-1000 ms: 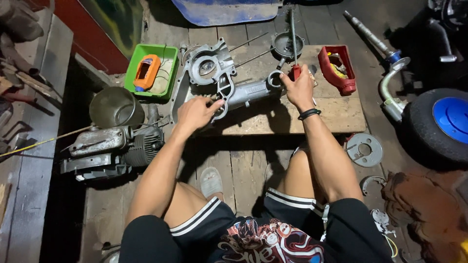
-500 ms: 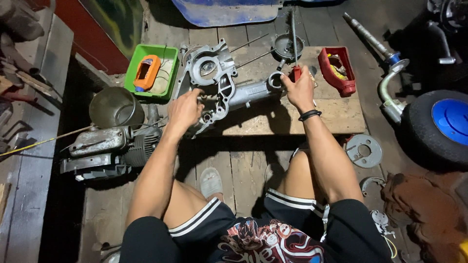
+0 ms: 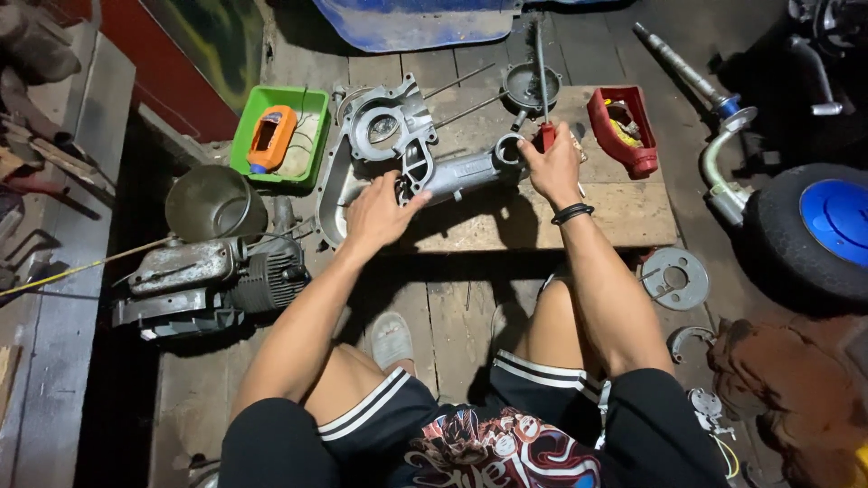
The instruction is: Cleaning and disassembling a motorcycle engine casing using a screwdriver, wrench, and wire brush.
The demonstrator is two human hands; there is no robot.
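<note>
Centrally, the grey metal engine casing [image 3: 407,158] lies flat on the low wooden board [image 3: 579,217], its round housing toward the far side. The left hand [image 3: 378,210] rests on the near edge of the casing, fingers spread and laid loosely over the metal, not closed round anything. The right hand [image 3: 551,167] is clenched on the red handle of a screwdriver [image 3: 542,86], whose shaft stands beside the ring at the casing's right end; a black band sits on that wrist. A round metal disc [image 3: 531,86] lies just beyond the shaft.

A red tray [image 3: 624,131] of small parts occupies the board's right end. A green tray [image 3: 276,136] holding an orange item sits left of the casing. A dark engine block [image 3: 212,280] lies on the floor near the left arm. A blue-hubbed wheel [image 3: 827,230] stands well apart at the right.
</note>
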